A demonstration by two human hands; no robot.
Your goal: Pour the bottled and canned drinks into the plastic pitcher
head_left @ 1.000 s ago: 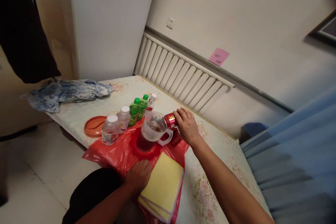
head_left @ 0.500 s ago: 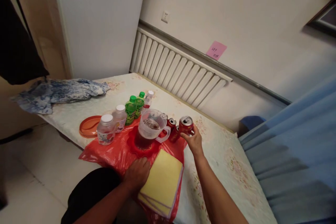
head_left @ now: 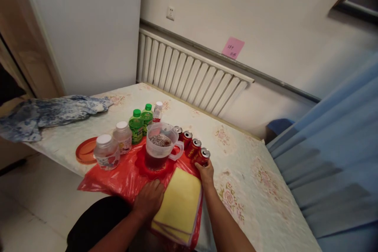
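The right hand [head_left: 206,171] has its thumb and fingers closed around a glossy red drink can [head_left: 202,158], a metal cylinder with a silvery top and an open mouth, standing at the near end of a slanting row with three matching cans [head_left: 187,138]. The left hand [head_left: 149,197] lies with curled fingers on a shiny, wrinkled red plastic sheet [head_left: 100,179], just beside a stack of soft, flat yellow cloths [head_left: 180,199] with pale purplish edging; whether it grips anything cannot be told. Between the cans and the bottles stands a translucent plastic pitcher [head_left: 150,150], round-walled with a looped handle, holding dark brown liquid topped with bubbles, on a scalloped red dish [head_left: 140,166]. To its left are two clear, squat jars [head_left: 106,155] with white caps, two green-capped green bottles [head_left: 136,129], a slim clear bottle [head_left: 157,114] with a white cap, and a flat, round orange lid [head_left: 85,151]. The table [head_left: 242,147] wears a pale cover printed with roses, and a crumpled blue-and-white cloth [head_left: 63,111] drapes over its far left corner. Behind are a ribbed white radiator [head_left: 189,75], a plain wall bearing a pink paper note [head_left: 233,48], and a pleated blue curtain [head_left: 330,145] at right.
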